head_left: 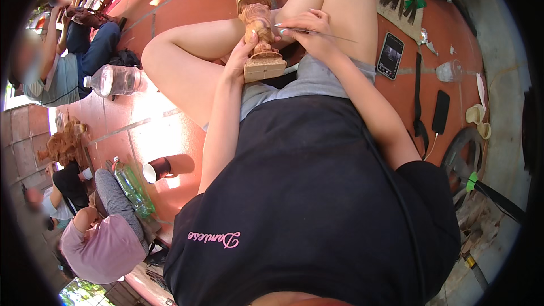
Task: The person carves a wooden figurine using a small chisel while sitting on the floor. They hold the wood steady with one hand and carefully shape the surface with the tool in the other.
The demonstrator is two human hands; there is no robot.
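A carved wooden post point(258, 20) with square ends and rounded, grained middle sections stands between my bent legs. My left hand point(242, 56) is wrapped round its lower part, near the square base, thumb on the front. Close to the post's right side, my right hand point(310, 29) pinches a thin, straight tool point(334, 37), whose slim end sticks out to the right. Its exact kind is too fine to make out. Whether its other end touches the wood is hidden by my fingers.
On the tiled floor to my right lie a phone point(390, 56), a black power bank point(441, 111), a plastic cup point(449, 71) and a cloth with several carving tools point(399, 3). Leftward are a large clear bottle point(116, 81), a green bottle point(134, 187), a cup point(156, 170) and seated people point(105, 243).
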